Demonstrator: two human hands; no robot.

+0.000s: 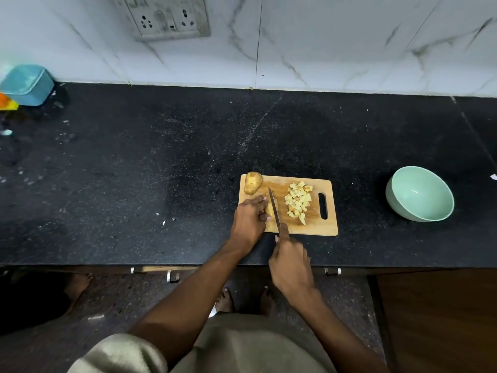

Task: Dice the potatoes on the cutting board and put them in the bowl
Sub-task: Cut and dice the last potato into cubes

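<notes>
left hand (248, 214) fingers curled, grasping potato piece (269, 210) on cutting board (317, 228) | right hand (291, 261) clenched on knife (274, 210) handle | 1 whole potato (252, 183) far corner, diced pile (298, 201) beside blade | bowl (419, 195) well apart right | potato firm, likely slick when cut: pin from top, fingertips tucked

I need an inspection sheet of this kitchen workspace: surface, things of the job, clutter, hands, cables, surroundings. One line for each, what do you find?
Surface: black speckled counter, pale specks on it.
Job's things: wooden cutting board; whole potato at its far left corner; diced pieces piled near the handle slot; potato piece under cut; green bowl to the right, empty.
Clutter: teal container far left, orange item beside it.
Hands: left hand holds the potato piece; right hand grips the knife.
Cables: nothing seen.
Surroundings: marble wall, socket panel, drawer handles, bare feet below.
</notes>
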